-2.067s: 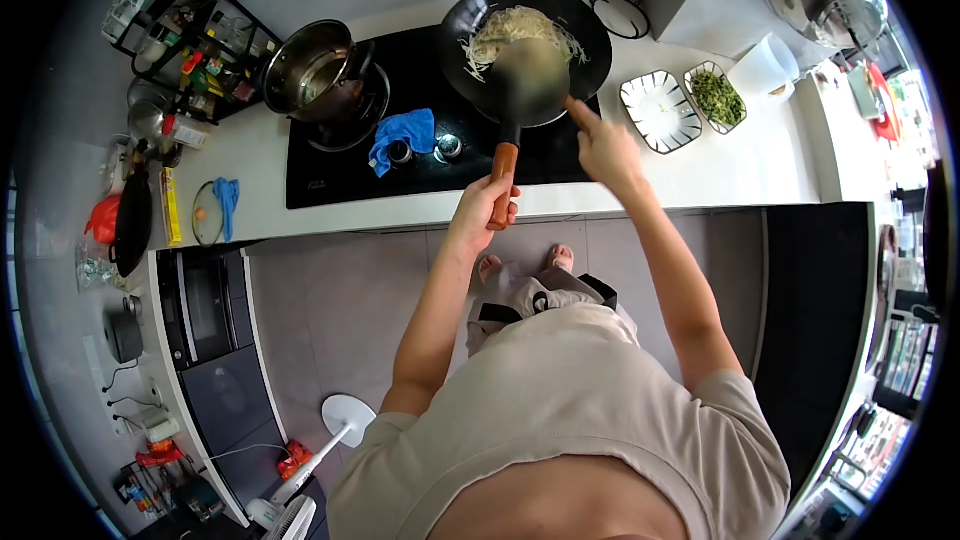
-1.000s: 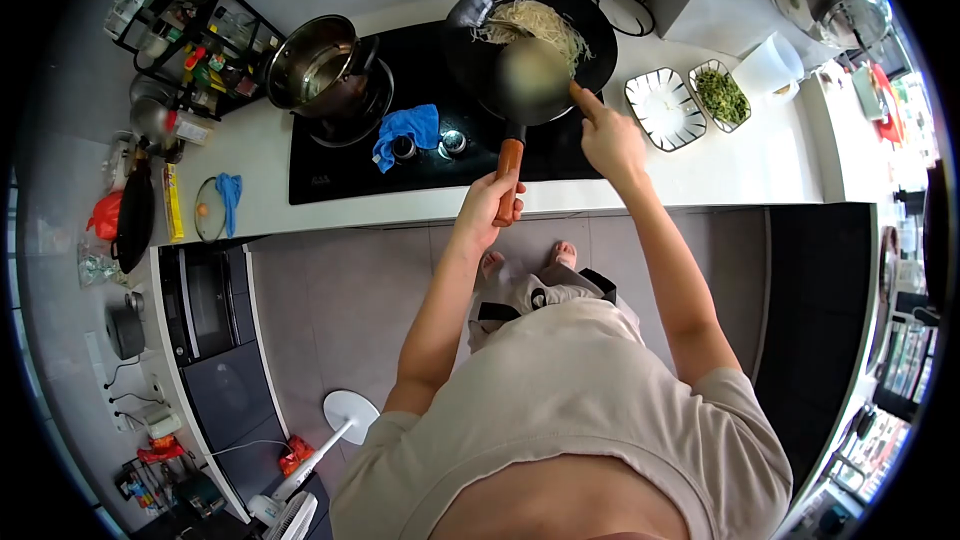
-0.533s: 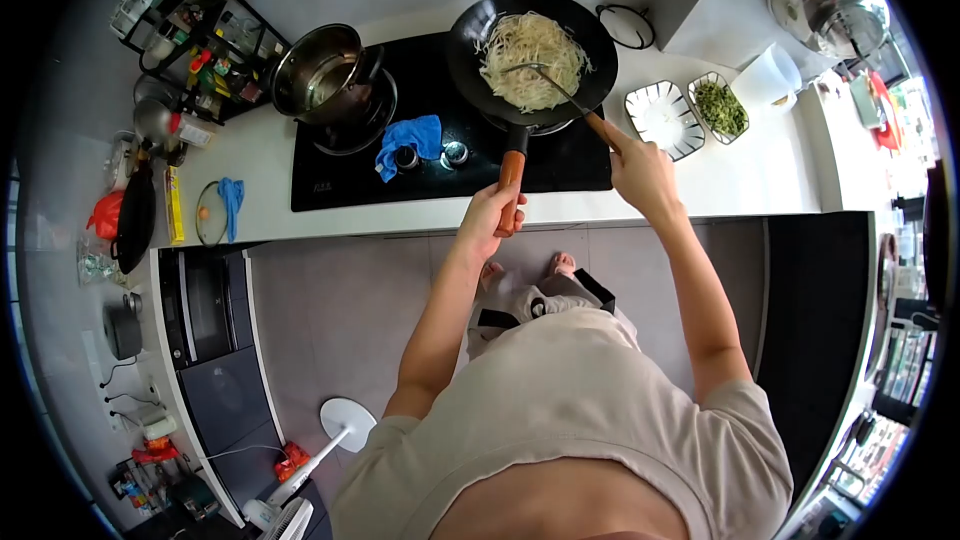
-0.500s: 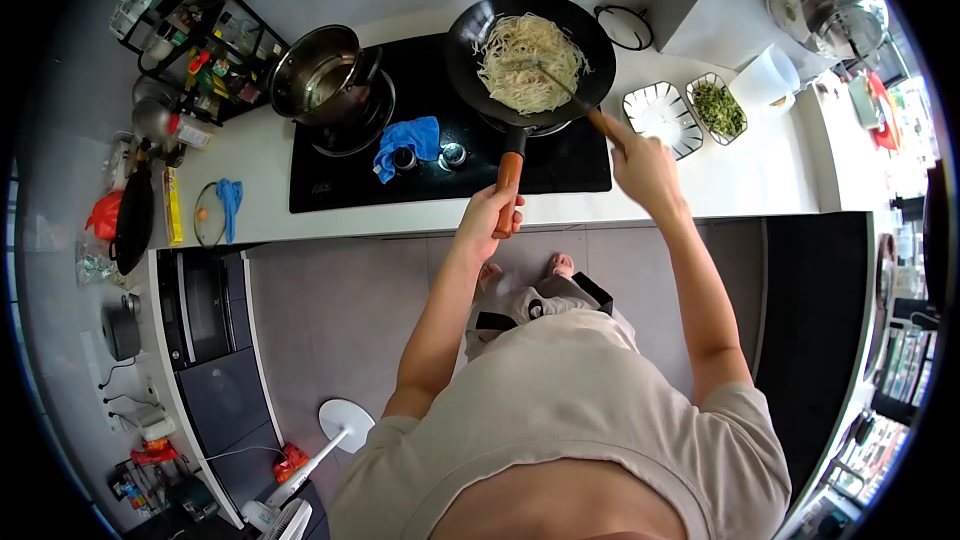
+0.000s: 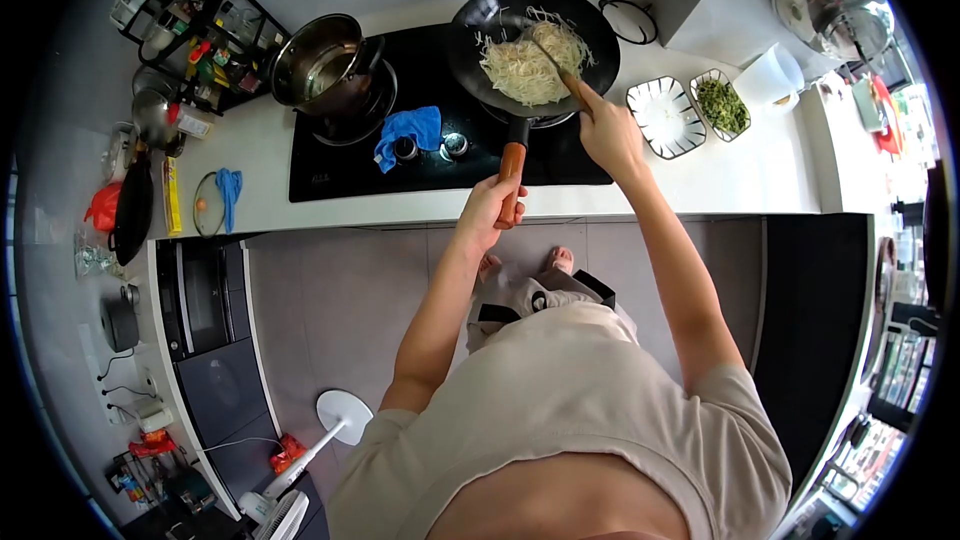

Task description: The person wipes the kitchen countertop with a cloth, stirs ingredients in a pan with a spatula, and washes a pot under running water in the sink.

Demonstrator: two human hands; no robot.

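Observation:
A black wok [image 5: 470, 60] stands on the right part of the black cooktop [image 5: 340, 175], with pale shredded food [image 5: 525, 72] inside. My left hand [image 5: 490, 208] is wrapped round the wok's orange-brown handle [image 5: 512, 162]. The wooden handle of a spatula [image 5: 574, 88] is gripped in my right hand [image 5: 610, 138], above the wok's right rim. The spatula's head rests in the upper part of the shreds, partly hidden by them. To the right on the counter are a white dish with dark stripes [image 5: 665, 118] and a smaller dish of chopped greens [image 5: 722, 105].
A steel pot [image 5: 318, 90] is on the left burner. A blue cloth [image 5: 412, 132] lies by the knobs [image 5: 455, 145]. Farther left are a bottle rack [image 5: 225, 55] and a glass lid [image 5: 208, 205]. A white jug [image 5: 768, 78] stands on the right, and a fan [image 5: 345, 417] on the floor.
My right hand has moved left and up toward the wok, and the spatula's head has gone deeper toward the wok's far side. The shreds have shifted. My left hand keeps its grip.

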